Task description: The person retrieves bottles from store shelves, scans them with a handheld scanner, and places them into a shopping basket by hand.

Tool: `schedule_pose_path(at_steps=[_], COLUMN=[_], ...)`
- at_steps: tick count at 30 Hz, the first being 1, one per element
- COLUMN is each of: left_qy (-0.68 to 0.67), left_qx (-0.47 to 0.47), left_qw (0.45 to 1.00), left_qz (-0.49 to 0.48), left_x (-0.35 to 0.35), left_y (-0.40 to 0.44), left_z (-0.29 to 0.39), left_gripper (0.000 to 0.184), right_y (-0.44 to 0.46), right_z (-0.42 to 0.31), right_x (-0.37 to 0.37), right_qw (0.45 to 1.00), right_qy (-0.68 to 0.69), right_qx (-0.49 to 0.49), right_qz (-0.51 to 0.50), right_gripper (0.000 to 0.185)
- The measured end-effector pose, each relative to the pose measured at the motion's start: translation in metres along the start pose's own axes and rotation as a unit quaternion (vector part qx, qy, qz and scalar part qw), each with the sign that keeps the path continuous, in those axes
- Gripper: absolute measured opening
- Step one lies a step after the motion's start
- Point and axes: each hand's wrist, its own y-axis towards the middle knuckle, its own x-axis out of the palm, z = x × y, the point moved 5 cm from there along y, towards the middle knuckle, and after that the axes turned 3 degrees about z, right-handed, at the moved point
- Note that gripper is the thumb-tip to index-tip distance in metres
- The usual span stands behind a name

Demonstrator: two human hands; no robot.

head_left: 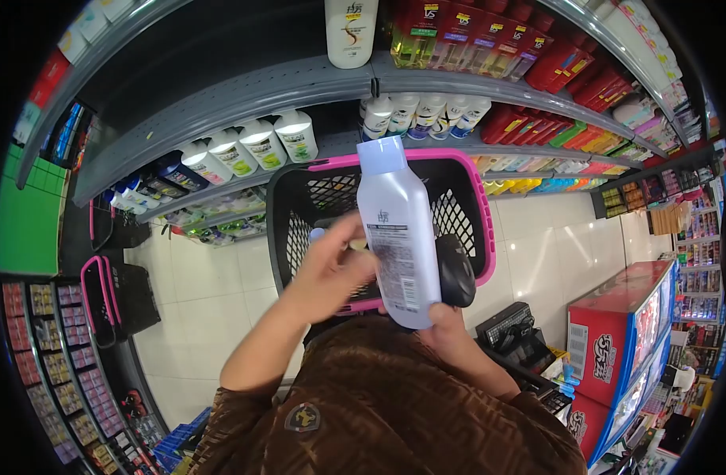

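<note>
A lilac shampoo bottle [396, 237] with a pale blue cap tilts slightly in front of me, its printed back label and barcode facing me. My right hand [450, 332] grips it near the base, thumb on the lower right edge. Beside the bottle's left edge is my left hand [331, 269], slightly blurred, with fingers bent and apart. Whether it touches the bottle, I cannot tell. Behind both hands is a black shopping basket [295, 194] with a pink rim. A rounded black object [455, 271] shows just right of the bottle; its lower part is hidden.
Ahead, a grey shelf [276, 93] carries white bottles [260, 142], a large cream bottle [352, 33] and red-capped bottles [466, 39]. More black baskets [121, 297] stand at left. Red boxes [604, 340] and a black rack [512, 332] are at right, above a tiled floor [192, 277].
</note>
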Motion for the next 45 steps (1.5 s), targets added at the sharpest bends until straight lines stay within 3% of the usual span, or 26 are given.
schedule_pose_path(at_steps=[1,3,5,6,7,8,9,10,11,15,16,17,19,20,22,24,25,27,31,34,42,45], left_qy=[0.052,0.121,0.142,0.145,0.148,0.206,0.264,0.238,0.240,0.223,0.224,0.225,0.228,0.293,0.355,0.560,0.559,0.670,0.699,0.727,0.753,0.718], left_qx=[0.035,-0.016,-0.048,-0.056,-0.058,-0.077,-0.095,-0.118,-0.118,-0.164,-0.147,-0.129,-0.127,-0.095,-0.068,-0.020,-0.022,-0.030,-0.083,-0.148,-0.305,-0.343], left_qw=[0.998,0.993,0.989,0.988,0.987,0.975,0.960,0.964,0.963,0.960,0.962,0.963,0.963,0.949,0.928,0.820,0.820,0.733,0.700,0.662,0.565,0.596], left_qz=[-0.001,0.004,-0.018,0.021,0.017,-0.001,-0.019,-0.021,-0.026,-0.030,-0.049,-0.066,-0.059,-0.072,-0.085,-0.121,-0.121,-0.114,-0.118,-0.106,-0.143,-0.108], left_x=[-0.018,-0.039,-0.060,-0.065,-0.066,-0.066,-0.066,-0.073,-0.074,-0.070,-0.071,-0.071,-0.071,-0.075,-0.085,-0.094,-0.102,-0.124,-0.178,-0.218,-0.250,-0.242], left_y=[0.005,0.008,0.014,0.016,0.020,0.024,0.029,0.033,0.035,0.042,0.048,0.052,0.060,0.066,0.078,0.090,0.096,0.111,0.135,0.139,0.125,0.124], left_z=[0.007,0.043,0.061,0.067,0.072,0.075,0.076,0.067,0.067,0.065,0.064,0.065,0.063,0.055,0.028,-0.008,-0.033,-0.091,-0.178,-0.235,-0.319,-0.320], left_gripper=[0.068,0.093,0.095,0.083,0.083,0.076,0.070,0.048,0.048,0.029,0.028,0.028,0.028,0.030,0.032,0.037,0.037,0.039,0.038,0.027,0.027,0.026], right_y=[-0.001,-0.005,-0.005,-0.007,-0.008,-0.007,-0.007,-0.007,-0.007,-0.011,-0.012,-0.011,-0.009,-0.010,-0.012,-0.011,-0.011,-0.012,-0.007,-0.005,0.008,0.008], right_z=[0.001,-0.003,-0.002,-0.010,-0.015,-0.012,-0.010,-0.009,-0.009,-0.010,-0.010,-0.010,-0.010,-0.015,-0.013,-0.011,-0.010,-0.006,-0.006,-0.011,-0.039,-0.045], right_x=[-0.001,-0.007,-0.005,0.006,0.015,0.016,0.018,0.020,0.023,0.022,0.016,0.017,0.001,0.000,-0.013,-0.017,-0.020,-0.027,-0.039,-0.049,-0.068,-0.076], right_qw=[1.000,0.975,0.952,0.918,0.874,0.875,0.840,0.800,0.756,0.710,0.765,0.766,0.867,0.851,0.855,0.864,0.864,0.859,0.855,0.861,0.860,0.853], right_qy=[0.000,-0.211,-0.278,-0.358,-0.434,-0.432,-0.482,-0.530,-0.576,-0.617,-0.558,-0.557,-0.365,-0.399,-0.405,-0.394,-0.395,-0.423,-0.446,-0.442,-0.443,-0.460], right_qx=[-0.001,-0.059,-0.112,-0.162,-0.210,-0.211,-0.242,-0.273,-0.302,-0.315,-0.278,-0.277,-0.223,-0.205,-0.160,-0.116,-0.114,-0.118,-0.081,-0.054,-0.052,-0.050], right_qz=[0.000,0.037,0.061,0.060,0.058,0.062,0.064,0.068,0.072,0.124,0.159,0.159,0.256,0.272,0.281,0.290,0.291,0.262,0.250,0.243,0.246,0.242], right_gripper=[0.087,0.081,0.074,0.072,0.071,0.071,0.069,0.067,0.065,0.068,0.063,0.063,0.055,0.043,0.041,0.030,0.030,0.031,0.031,0.032,0.027,0.027])
